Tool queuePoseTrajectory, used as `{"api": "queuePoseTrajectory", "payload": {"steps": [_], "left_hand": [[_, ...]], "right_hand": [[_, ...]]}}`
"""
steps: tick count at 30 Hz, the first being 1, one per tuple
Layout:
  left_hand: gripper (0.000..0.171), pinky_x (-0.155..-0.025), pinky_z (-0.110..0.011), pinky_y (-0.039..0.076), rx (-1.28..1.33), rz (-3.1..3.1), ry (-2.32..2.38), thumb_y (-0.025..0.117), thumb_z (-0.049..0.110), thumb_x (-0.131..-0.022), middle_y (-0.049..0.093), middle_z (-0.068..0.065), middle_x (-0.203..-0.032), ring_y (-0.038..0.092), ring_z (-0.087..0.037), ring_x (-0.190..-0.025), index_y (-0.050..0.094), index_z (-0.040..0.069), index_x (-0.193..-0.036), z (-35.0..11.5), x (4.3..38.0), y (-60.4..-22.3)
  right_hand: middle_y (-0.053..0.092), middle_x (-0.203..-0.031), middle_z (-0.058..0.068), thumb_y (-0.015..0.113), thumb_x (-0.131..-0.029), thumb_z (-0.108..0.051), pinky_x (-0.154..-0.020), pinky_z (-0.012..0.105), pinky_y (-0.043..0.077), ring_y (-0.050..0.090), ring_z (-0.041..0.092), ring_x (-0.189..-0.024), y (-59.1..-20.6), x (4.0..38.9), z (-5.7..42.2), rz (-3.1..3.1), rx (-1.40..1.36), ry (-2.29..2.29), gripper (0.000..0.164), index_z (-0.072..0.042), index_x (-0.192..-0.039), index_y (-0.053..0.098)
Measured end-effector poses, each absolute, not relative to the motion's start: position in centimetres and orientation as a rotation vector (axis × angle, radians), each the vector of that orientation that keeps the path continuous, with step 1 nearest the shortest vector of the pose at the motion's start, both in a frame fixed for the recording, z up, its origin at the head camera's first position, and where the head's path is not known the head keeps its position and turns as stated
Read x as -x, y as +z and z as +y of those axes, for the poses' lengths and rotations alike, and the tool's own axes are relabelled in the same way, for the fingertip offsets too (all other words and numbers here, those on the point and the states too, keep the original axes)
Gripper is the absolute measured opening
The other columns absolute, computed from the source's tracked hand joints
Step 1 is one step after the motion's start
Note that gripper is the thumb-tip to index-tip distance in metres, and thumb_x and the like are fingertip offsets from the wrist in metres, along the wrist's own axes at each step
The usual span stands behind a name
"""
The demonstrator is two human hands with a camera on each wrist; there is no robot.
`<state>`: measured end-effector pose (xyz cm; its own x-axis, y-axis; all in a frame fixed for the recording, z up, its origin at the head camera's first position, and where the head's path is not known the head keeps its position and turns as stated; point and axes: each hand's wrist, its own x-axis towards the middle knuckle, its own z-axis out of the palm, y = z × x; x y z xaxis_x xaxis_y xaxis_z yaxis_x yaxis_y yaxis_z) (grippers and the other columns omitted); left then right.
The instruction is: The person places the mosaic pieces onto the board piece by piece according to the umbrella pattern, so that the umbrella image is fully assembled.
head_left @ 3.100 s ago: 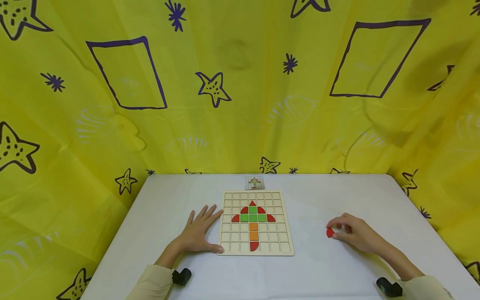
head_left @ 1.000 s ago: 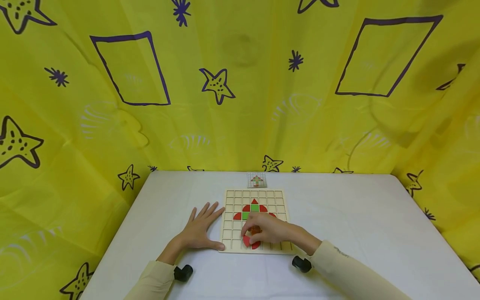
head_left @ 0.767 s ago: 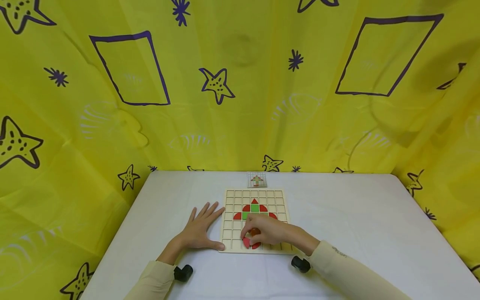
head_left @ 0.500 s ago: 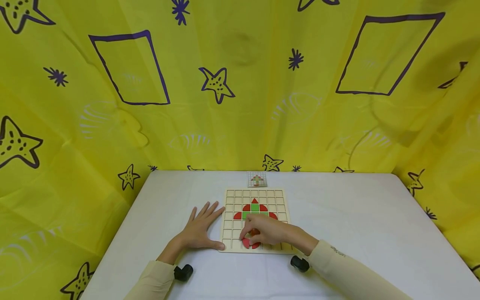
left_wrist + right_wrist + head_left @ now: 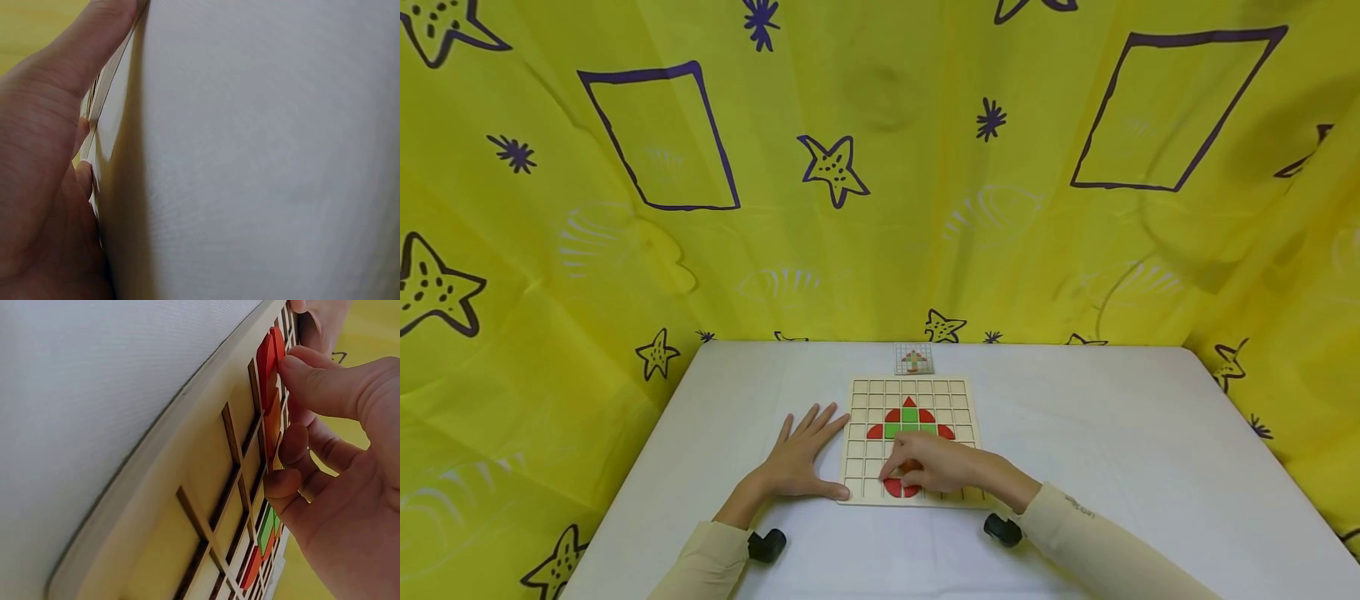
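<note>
In the head view a wooden grid board lies on the white table. Red, green and orange tiles form a tree-like figure on it. My right hand reaches over the board, thumb and fingertips pinching a red quarter-round tile in the bottom row. Directly right of that tile sits another red quarter-round tile; the right wrist view shows my thumb against the held tile. Fingers spread, my left hand rests flat at the board's left side, thumb touching its lower left corner. My right hand partly hides the orange and green tiles.
A small pattern card with a similar coloured figure lies behind the board. Yellow curtain with drawn starfish surrounds the table's back and sides. A black wrist device sits on the left arm, another on the right.
My right hand has come from the table's right side to the board with the red tile. The tile has turned and settled lower beside the other red tile. The left hand has stayed put.
</note>
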<state>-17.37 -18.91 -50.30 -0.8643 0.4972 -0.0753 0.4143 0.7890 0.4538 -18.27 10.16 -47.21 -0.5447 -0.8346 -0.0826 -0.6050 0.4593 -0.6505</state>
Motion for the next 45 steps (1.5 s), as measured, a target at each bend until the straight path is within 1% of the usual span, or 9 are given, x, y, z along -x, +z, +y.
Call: {"api": "queuePoseTrajectory", "payload": {"steps": [8, 16, 22, 25, 29, 36, 41, 43, 45], "left_hand": [[0.116, -0.118, -0.072, -0.004, -0.729, 2.791, 0.654, 0.084, 0.067, -0.07, 0.019, -0.011, -0.171, 0.006, -0.041, -0.157, 0.033, 0.02, -0.163, -18.7, 17.7, -50.2], [0.115, -0.118, -0.072, -0.004, -0.732, 2.797, 0.668, 0.085, 0.065, -0.069, 0.02, -0.012, -0.17, 0.007, -0.042, -0.157, 0.035, 0.018, -0.162, -18.6, 17.8, -50.0], [0.116, -0.118, -0.071, -0.003, -0.727, 2.807, 0.637, 0.084, 0.067, -0.07, 0.019, -0.011, -0.171, 0.007, -0.041, -0.157, 0.034, 0.02, -0.162, -18.5, 17.9, -50.1], [0.114, -0.118, -0.073, -0.003, -0.724, 2.802, 0.662, 0.084, 0.066, -0.07, 0.02, -0.013, -0.17, 0.008, -0.042, -0.157, 0.035, 0.018, -0.162, -18.6, 17.8, -50.0], [0.111, -0.117, -0.073, -0.003, -0.727, 2.792, 0.682, 0.081, 0.065, -0.074, 0.021, -0.014, -0.17, 0.009, -0.043, -0.156, 0.034, 0.016, -0.162, -18.8, 17.7, -50.1], [0.108, -0.121, -0.067, 0.0, -0.622, 2.744, 0.893, 0.079, 0.057, -0.083, 0.018, -0.013, -0.171, 0.01, -0.041, -0.157, 0.022, 0.014, -0.165, -20.0, 17.4, -49.6], [0.106, -0.121, -0.065, 0.015, -0.549, 2.768, 1.061, 0.08, 0.047, -0.088, 0.017, -0.012, -0.171, 0.018, -0.039, -0.155, 0.016, 0.014, -0.166, -22.4, 17.0, -48.5], [0.105, -0.119, -0.067, 0.022, -0.521, 2.801, 1.081, 0.079, 0.046, -0.089, 0.018, -0.013, -0.171, 0.022, -0.041, -0.154, 0.016, 0.015, -0.166, -23.7, 16.7, -48.0], [0.104, -0.116, -0.069, 0.025, -0.489, 2.823, 1.093, 0.079, 0.045, -0.089, 0.017, -0.014, -0.171, 0.022, -0.044, -0.153, 0.015, 0.018, -0.166, -24.9, 16.4, -47.5]], "right_hand": [[0.063, -0.098, -0.008, 0.073, -0.096, -0.01, -0.078, 0.022, 0.049, 0.053, 0.008, -0.087, -47.0, 18.2, 11.4, 2.387, 1.211, -0.877, 0.018, -0.017, -0.111, 0.08], [0.064, -0.096, -0.008, 0.076, -0.094, -0.013, -0.072, 0.022, 0.047, 0.052, 0.012, -0.083, -47.1, 17.9, 13.6, 2.475, 1.152, -0.949, 0.016, -0.017, -0.109, 0.079], [0.06, -0.092, -0.01, 0.077, -0.093, -0.014, -0.069, 0.022, 0.043, 0.051, 0.013, -0.079, -47.0, 17.4, 15.5, 2.536, 1.095, -1.025, 0.017, -0.017, -0.11, 0.079], [0.059, -0.09, -0.007, 0.078, -0.093, -0.017, -0.067, 0.024, 0.042, 0.051, 0.016, -0.079, -46.8, 17.0, 16.6, 2.573, 1.049, -1.061, 0.019, -0.016, -0.112, 0.078], [0.063, -0.096, -0.001, 0.079, -0.093, -0.021, -0.069, 0.027, 0.048, 0.055, 0.017, -0.082, -46.6, 16.8, 18.2, 2.639, 1.017, -1.096, 0.028, -0.012, -0.119, 0.075], [0.065, -0.118, 0.011, 0.079, -0.092, -0.03, -0.076, 0.03, 0.055, 0.062, 0.02, -0.094, -46.0, 16.7, 20.7, 2.733, 0.997, -1.148, 0.059, -0.007, -0.142, 0.058], [0.063, -0.128, 0.012, 0.079, -0.092, -0.03, -0.085, 0.038, 0.058, 0.066, 0.031, -0.103, -45.4, 16.3, 22.6, 2.76, 0.911, -1.226, 0.071, -0.008, -0.152, 0.047], [0.062, -0.13, 0.01, 0.08, -0.092, -0.028, -0.085, 0.039, 0.058, 0.066, 0.033, -0.104, -45.1, 16.2, 23.4, 2.784, 0.89, -1.242, 0.072, -0.008, -0.152, 0.046], [0.062, -0.131, 0.007, 0.079, -0.093, -0.027, -0.086, 0.04, 0.058, 0.066, 0.033, -0.105, -44.8, 16.0, 24.3, 2.819, 0.871, -1.239, 0.07, -0.009, -0.152, 0.046]]}}
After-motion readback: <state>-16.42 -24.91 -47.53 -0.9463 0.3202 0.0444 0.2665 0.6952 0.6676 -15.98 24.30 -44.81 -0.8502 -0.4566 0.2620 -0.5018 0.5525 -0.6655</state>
